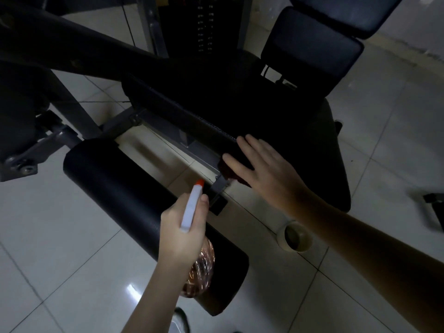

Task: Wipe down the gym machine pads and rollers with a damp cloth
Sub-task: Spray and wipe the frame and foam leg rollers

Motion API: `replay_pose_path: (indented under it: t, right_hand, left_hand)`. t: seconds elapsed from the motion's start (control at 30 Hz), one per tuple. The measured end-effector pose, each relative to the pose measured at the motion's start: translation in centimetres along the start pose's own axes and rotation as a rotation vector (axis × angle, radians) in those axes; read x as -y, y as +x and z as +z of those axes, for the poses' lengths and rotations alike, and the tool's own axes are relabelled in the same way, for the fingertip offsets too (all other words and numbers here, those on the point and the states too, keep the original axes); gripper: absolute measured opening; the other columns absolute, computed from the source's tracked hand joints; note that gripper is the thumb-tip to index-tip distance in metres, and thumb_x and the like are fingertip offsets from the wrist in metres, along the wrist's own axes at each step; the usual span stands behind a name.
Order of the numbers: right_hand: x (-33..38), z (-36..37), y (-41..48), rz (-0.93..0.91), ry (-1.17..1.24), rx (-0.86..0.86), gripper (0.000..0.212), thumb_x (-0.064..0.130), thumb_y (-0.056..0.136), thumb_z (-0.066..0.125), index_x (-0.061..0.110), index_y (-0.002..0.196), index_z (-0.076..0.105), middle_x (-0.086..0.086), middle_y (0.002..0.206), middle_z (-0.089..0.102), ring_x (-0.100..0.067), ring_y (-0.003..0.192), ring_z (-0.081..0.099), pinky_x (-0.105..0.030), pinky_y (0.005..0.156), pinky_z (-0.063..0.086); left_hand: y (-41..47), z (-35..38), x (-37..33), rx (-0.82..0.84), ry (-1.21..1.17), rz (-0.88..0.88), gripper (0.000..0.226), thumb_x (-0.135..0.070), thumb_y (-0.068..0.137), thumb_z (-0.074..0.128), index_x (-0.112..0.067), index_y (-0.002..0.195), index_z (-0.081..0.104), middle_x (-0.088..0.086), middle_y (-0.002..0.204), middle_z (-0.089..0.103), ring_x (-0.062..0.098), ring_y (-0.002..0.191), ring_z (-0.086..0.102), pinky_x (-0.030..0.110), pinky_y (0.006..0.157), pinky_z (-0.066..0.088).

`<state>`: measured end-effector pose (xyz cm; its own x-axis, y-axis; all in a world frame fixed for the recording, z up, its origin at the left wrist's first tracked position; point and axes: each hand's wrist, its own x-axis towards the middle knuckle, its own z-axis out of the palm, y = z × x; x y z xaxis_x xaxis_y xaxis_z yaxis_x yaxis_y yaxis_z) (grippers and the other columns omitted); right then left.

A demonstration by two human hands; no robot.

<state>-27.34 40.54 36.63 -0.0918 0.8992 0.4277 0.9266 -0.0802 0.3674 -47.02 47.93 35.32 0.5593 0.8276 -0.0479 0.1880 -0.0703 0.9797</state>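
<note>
Left hand [185, 227] is wrapped round the spray bottle [192, 207], orange nozzle aimed toward 1 o'clock. Right hand [262, 169] is flat with fingers spread, pressing a dark cloth [231, 175] on the front edge of the seat pad [300, 131]. The black roller [115, 188] sits under the bottle, running 10 to 5 o'clock. Tape roll [296, 236] is on the floor at 5 o'clock from the cloth.

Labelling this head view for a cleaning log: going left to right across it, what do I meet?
Black roller → spray bottle in the left hand → dark cloth under the right hand → tape roll on the floor.
</note>
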Motion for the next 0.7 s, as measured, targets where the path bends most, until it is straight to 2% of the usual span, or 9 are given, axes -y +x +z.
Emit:
replay_pose_path:
  t: [0.1, 0.17, 0.23, 0.37, 0.47, 0.57, 0.67, 0.7]
  right_hand:
    - [-0.4, 0.0, -1.1, -0.058, -0.088, 0.101, 0.070, 0.041, 0.083, 0.048, 0.014, 0.143, 0.025, -0.023, 0.136, 0.050, -0.036, 0.125, 0.049, -0.045, 0.104, 0.033]
    - [-0.5, 0.1, -1.4, -0.070, -0.153, 0.190, 0.085, 0.055, 0.079, 0.052, 0.011, 0.145, 0.023, -0.021, 0.144, 0.040, -0.036, 0.132, 0.041, -0.047, 0.108, 0.029]
    - [0.0, 0.3, -1.1, -0.036, -0.198, 0.229, 0.087, 0.061, 0.080, 0.052, 0.009, 0.145, 0.026, -0.019, 0.149, 0.034, -0.034, 0.136, 0.035, -0.047, 0.110, 0.024]
    - [1.4, 1.3, 0.9, -0.089, -0.369, 0.271, 0.065, 0.033, 0.091, 0.042, 0.008, 0.148, 0.023, -0.014, 0.154, 0.024, -0.031, 0.142, 0.024, -0.047, 0.113, 0.021]
    - [2.1, 2.1, 2.4, -0.151, -0.445, 0.282, 0.055, 0.018, 0.092, 0.028, 0.009, 0.146, 0.029, -0.012, 0.154, 0.026, -0.030, 0.142, 0.024, -0.046, 0.114, 0.019]
    - [2.0, 1.9, 2.4, -0.156, -0.414, 0.281, 0.051, 0.018, 0.092, 0.033, 0.010, 0.142, 0.038, -0.013, 0.152, 0.030, -0.030, 0.141, 0.027, -0.046, 0.114, 0.017]
    - [1.2, 0.9, 0.8, -0.134, -0.279, 0.237, 0.047, 0.012, 0.092, 0.027, 0.007, 0.133, 0.050, -0.014, 0.146, 0.040, -0.032, 0.136, 0.037, -0.048, 0.111, 0.025]
    - [0.8, 0.4, 0.2, -0.123, -0.195, 0.220, 0.044, 0.012, 0.089, 0.035, 0.006, 0.128, 0.054, -0.016, 0.143, 0.044, -0.033, 0.132, 0.041, -0.049, 0.108, 0.031]
  left_hand:
    - [0.1, 0.0, 0.0, 0.007, 0.004, -0.001, 0.039, -0.043, 0.082, 0.048, -0.008, 0.083, 0.066, 0.001, 0.056, 0.055, 0.011, 0.047, 0.051, 0.014, 0.046, 0.038]
    - [0.2, -0.1, 0.0, 0.007, -0.009, -0.003, 0.034, -0.044, 0.081, 0.048, -0.014, 0.080, 0.065, 0.005, 0.059, 0.057, 0.010, 0.049, 0.051, 0.014, 0.047, 0.039]
    - [0.3, -0.1, -0.1, 0.013, -0.011, -0.008, 0.024, -0.044, 0.081, 0.049, -0.025, 0.080, 0.063, 0.005, 0.060, 0.058, 0.009, 0.049, 0.052, 0.015, 0.047, 0.040]
    - [0.5, 0.0, -0.1, 0.000, -0.016, -0.011, 0.026, -0.044, 0.081, 0.049, -0.022, 0.078, 0.063, 0.006, 0.059, 0.058, 0.010, 0.051, 0.053, 0.017, 0.049, 0.042]
    - [0.5, 0.3, 0.4, 0.000, 0.022, -0.005, 0.024, -0.031, 0.090, 0.054, -0.013, 0.078, 0.064, -0.005, 0.053, 0.053, 0.006, 0.046, 0.049, 0.019, 0.048, 0.041]
    - [0.3, 0.5, 0.5, 0.009, 0.053, 0.001, 0.022, -0.022, 0.093, 0.056, -0.014, 0.072, 0.059, -0.012, 0.049, 0.051, 0.006, 0.042, 0.045, 0.019, 0.046, 0.037]
    - [0.3, 0.3, 0.3, -0.002, 0.033, 0.006, 0.028, -0.035, 0.089, 0.053, -0.013, 0.072, 0.059, -0.007, 0.050, 0.050, 0.007, 0.042, 0.043, 0.020, 0.045, 0.036]
    - [0.4, 0.0, 0.2, -0.008, 0.018, 0.010, 0.034, -0.041, 0.085, 0.050, -0.011, 0.075, 0.062, -0.003, 0.053, 0.053, 0.008, 0.042, 0.044, 0.022, 0.045, 0.038]
